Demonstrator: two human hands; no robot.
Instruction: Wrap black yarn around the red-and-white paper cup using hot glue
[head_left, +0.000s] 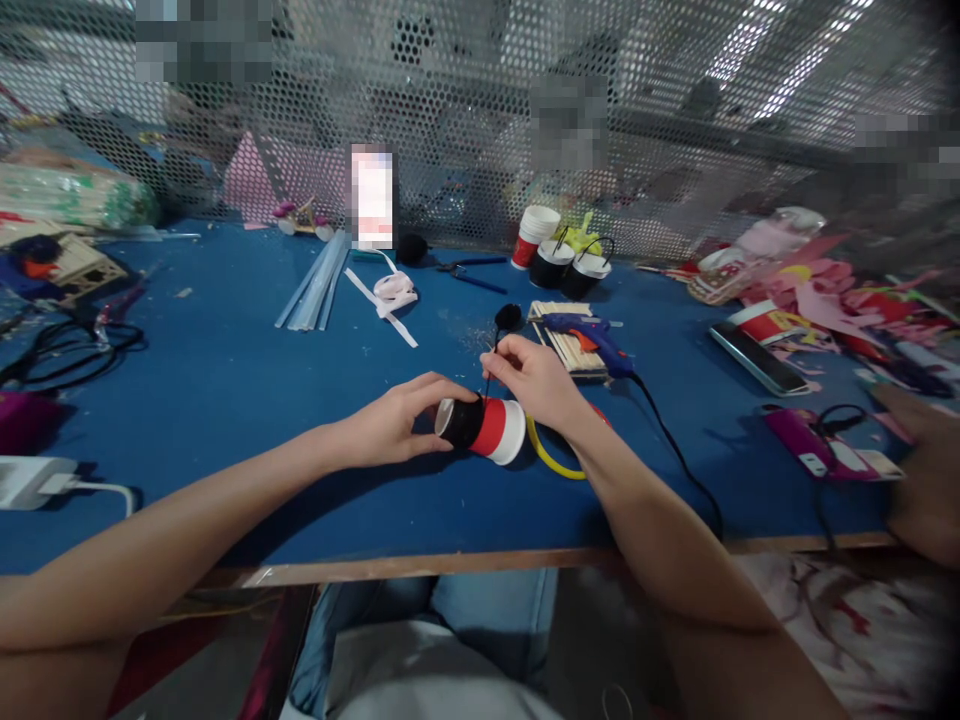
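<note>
A paper cup (pixel 501 430), red and white with a black band around one end, lies on its side just above the blue table. My left hand (pixel 420 410) is closed around the black-banded end. My right hand (pixel 536 375) pinches a thin black cord (pixel 487 388), whose lower end meets the cup beside the black band. A dark round fuzzy piece (pixel 508 318) is just beyond the right fingertips; whether it joins the cord I cannot tell. Under my right forearm is a yellow ring (pixel 551 462), partly hidden.
A blue glue gun (pixel 592 335) rests on wooden sticks (pixel 566 350), its cable trailing right. Behind stand several cups (pixel 552 262). Clear glue sticks (pixel 311 290), white ribbon (pixel 394 292) and pliers (pixel 472 268) lie further back. At right are a phone (pixel 757 355) and another person's arm (pixel 930 480).
</note>
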